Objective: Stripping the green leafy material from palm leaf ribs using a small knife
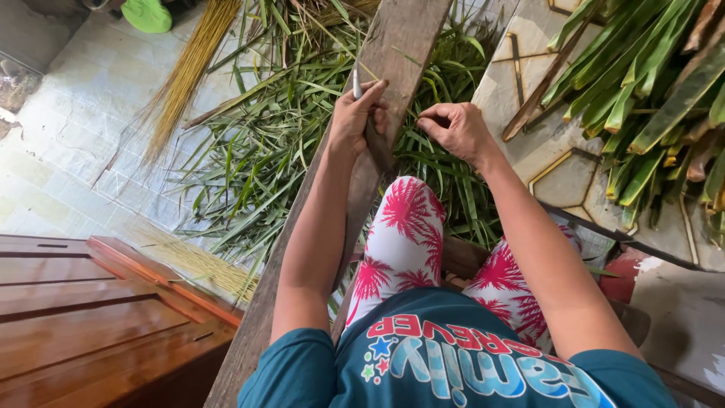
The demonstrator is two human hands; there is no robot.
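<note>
My left hand (355, 113) grips a small knife (357, 83) with its blade pointing up, resting against a long slanted wooden plank (400, 38). My right hand (453, 128) is closed in a pinch just right of the plank, holding what looks like a thin leaf rib (393, 94) that runs toward the knife. Under both hands lies a heap of green palm leaf strips (264, 151) on the tiled floor. My knees in red and white patterned trousers (408, 227) are below the hands.
A bundle of yellow stripped ribs (185, 75) lies at upper left, another yellow bundle (196, 264) next to a brown wooden panel (91, 310). Whole green palm fronds (649, 91) are piled at the right. A green sandal (147, 13) sits at the top.
</note>
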